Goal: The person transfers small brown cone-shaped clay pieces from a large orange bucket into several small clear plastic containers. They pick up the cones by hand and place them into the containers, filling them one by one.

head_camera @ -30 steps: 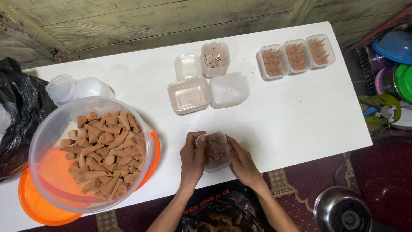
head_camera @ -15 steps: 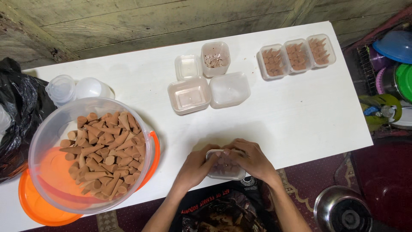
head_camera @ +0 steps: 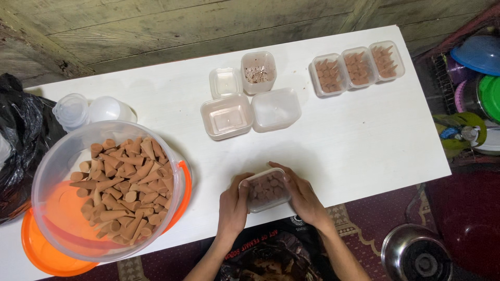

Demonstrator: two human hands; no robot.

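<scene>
- Here, the left hand (head_camera: 233,204) and the right hand (head_camera: 301,195) clasp a small clear lidded tub (head_camera: 264,189) from opposite sides at the near edge of the white table (head_camera: 364,140); the fingers wrap narrowly round its walls, and brown cones show through the plastic.
- The tub sits low on the table, directly before the person, a position that seems to let both palms press inward and steady it.
- To the left, a large clear bucket (head_camera: 107,190) of loose brown cones (head_camera: 122,182) rests on an orange lid (head_camera: 49,250), within reach of the left hand.
- At centre, well apart from the hands, stand two empty square tubs (head_camera: 226,115) (head_camera: 276,108), a small lid (head_camera: 225,82) and a tub with crumbs (head_camera: 258,72).
- At the far right, three filled tubs (head_camera: 359,66) stand side by side in a row, touching, apparently set aside together.
- A black bag (head_camera: 21,145) lies at the table's left end.
</scene>
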